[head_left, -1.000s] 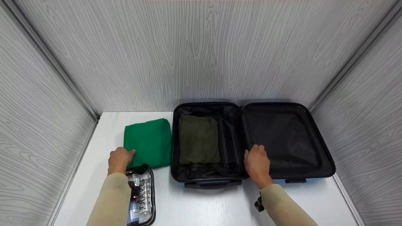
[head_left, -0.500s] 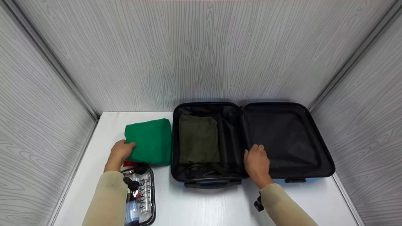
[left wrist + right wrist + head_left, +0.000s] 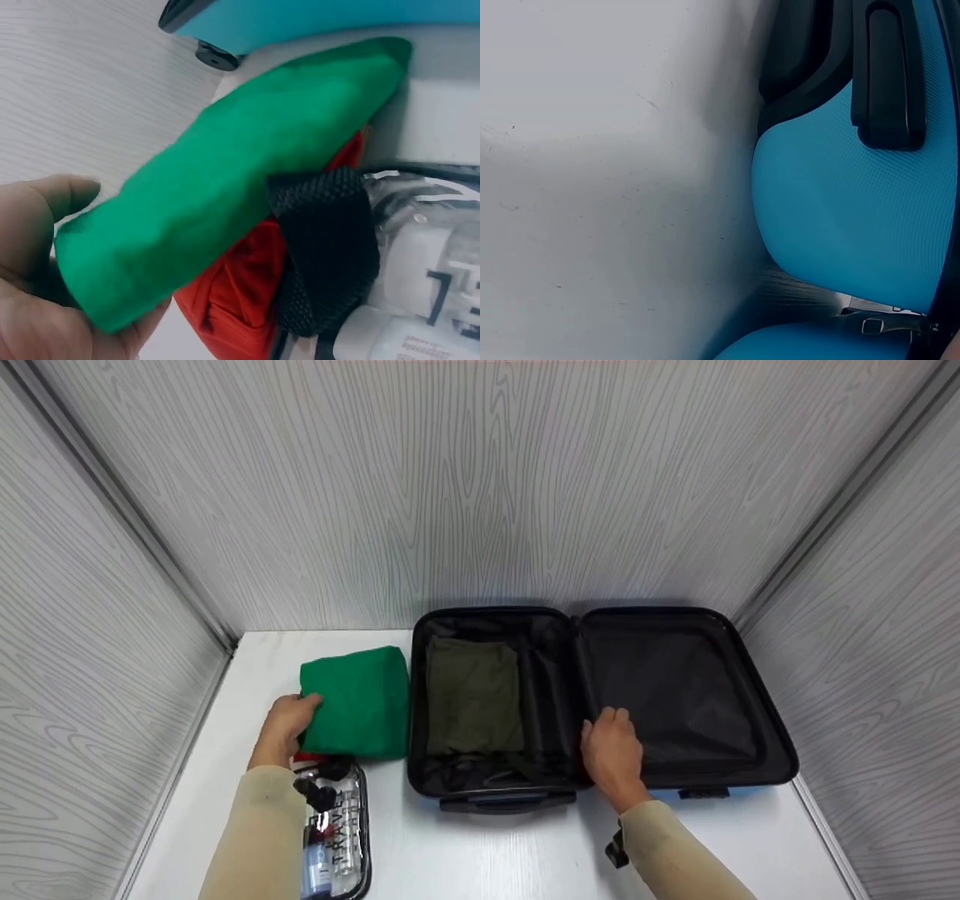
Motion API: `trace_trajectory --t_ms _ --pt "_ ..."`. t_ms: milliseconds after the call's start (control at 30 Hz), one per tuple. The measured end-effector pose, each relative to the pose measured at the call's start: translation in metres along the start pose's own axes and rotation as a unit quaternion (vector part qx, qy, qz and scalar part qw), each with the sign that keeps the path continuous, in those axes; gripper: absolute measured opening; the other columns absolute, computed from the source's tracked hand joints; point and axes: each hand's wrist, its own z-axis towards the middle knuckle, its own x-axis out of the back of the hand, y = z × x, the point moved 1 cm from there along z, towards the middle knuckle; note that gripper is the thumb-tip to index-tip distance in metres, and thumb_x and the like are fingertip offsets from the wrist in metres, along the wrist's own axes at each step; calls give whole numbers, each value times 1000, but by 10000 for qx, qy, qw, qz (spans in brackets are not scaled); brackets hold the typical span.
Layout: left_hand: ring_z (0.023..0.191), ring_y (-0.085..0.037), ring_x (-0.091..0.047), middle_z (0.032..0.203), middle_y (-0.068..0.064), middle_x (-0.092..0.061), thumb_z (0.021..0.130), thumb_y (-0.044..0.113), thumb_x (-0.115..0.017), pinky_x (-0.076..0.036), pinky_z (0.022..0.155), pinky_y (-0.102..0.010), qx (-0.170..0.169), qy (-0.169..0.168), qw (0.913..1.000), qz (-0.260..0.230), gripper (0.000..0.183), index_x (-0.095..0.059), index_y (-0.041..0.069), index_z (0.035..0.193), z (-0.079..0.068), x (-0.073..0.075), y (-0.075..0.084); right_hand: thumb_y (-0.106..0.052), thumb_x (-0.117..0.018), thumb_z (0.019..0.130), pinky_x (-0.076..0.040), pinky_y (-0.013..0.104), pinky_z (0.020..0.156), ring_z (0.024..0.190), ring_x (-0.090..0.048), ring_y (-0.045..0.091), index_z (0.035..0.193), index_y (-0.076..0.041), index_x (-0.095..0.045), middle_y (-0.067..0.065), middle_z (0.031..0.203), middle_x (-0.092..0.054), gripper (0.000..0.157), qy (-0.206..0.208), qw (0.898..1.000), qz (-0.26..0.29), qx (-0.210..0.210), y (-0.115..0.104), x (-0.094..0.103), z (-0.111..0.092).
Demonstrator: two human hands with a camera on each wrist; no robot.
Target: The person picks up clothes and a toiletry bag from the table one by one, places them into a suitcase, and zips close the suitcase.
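Note:
My left hand (image 3: 289, 720) grips the left edge of a folded green cloth (image 3: 356, 701). In the left wrist view the thumb lies over the near end of the green cloth (image 3: 202, 187) and the fingers reach beneath it. Red fabric (image 3: 240, 289) shows under the bundle. An open suitcase (image 3: 761, 769), black inside with a blue shell, lies flat to the right of the cloth. At its middle seam my right hand (image 3: 613, 750) holds the rim between the two halves. Only a sliver of that hand enters the right wrist view, where the blue shell (image 3: 847, 202) fills the right side.
A folded olive garment (image 3: 474, 697) lies in the suitcase's left half. Just in front of the green cloth is a clear pouch (image 3: 346, 832) with "TRAVEL" lettering and bottles inside. White panelled walls enclose the white table (image 3: 465, 855) at the back and sides.
My left hand has shifted slightly away from me along the cloth and raised its near edge, uncovering red fabric. The right hand stays on the suitcase rim.

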Motion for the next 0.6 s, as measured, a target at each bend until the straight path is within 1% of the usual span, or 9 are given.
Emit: trace_trajectory --t_ms 67,133,200,333,433,500,600 --pt "129 -34 -49 163 -29 -33 109 26 -37 -50 104 -48 -23 -64 10000 27 69 -15 -5 167 1 0 -3 -19 -70 102 -57 53 53 66 -61 37 97 8 -59 22 87 -55 30 -2 10000 -6 1 0 -1 -1" --pt "120 -32 -52 160 -29 -37 107 21 -36 -51 96 -45 -124 -95 9999 64 67 -18 -2 167 2 -1 -7 -20 -71 102 -57 52 53 66 -61 37 97 8 -59 22 87 -55 30 18 10000 -2 22 0 -2 -1" --pt "117 -31 -53 158 -28 -38 107 22 -36 -52 93 -44 -204 -122 9997 87 67 -16 0 168 3 -2 -9 -20 -71 102 -57 52 53 66 -61 37 98 8 -59 22 87 -55 31 42 10000 -1 52 0 -2 -1" --pt "117 -31 -55 150 -26 -44 110 31 -37 -53 94 -45 -265 -153 9995 88 68 -18 -2 167 5 -7 -10 -20 -71 102 -57 52 54 66 -61 37 99 8 -59 22 88 -55 31 77 9999 9 73 0 -3 -1" --pt "116 -29 -59 139 -22 -52 111 35 -42 -56 93 -44 -212 -132 9997 50 67 -26 -6 162 6 -11 -10 -20 -72 101 -57 51 53 65 -61 37 97 8 -60 22 86 -55 31 188 9997 -41 150 0 -4 -1" --pt "116 -29 -60 138 -22 -54 112 35 -45 -57 94 -46 -210 -106 9997 42 66 -29 -6 161 6 -13 -10 -19 -73 100 -57 50 52 64 -60 37 96 8 -60 21 85 -55 31 290 9993 -93 216 0 -5 -1" --pt "121 -32 -59 144 -25 -51 114 31 -44 -56 99 -51 -242 -175 9995 32 63 -26 -3 163 8 -15 -9 -19 -73 100 -57 50 52 63 -60 37 96 9 -60 22 84 -55 31 334 9990 -138 274 0 -5 -1"
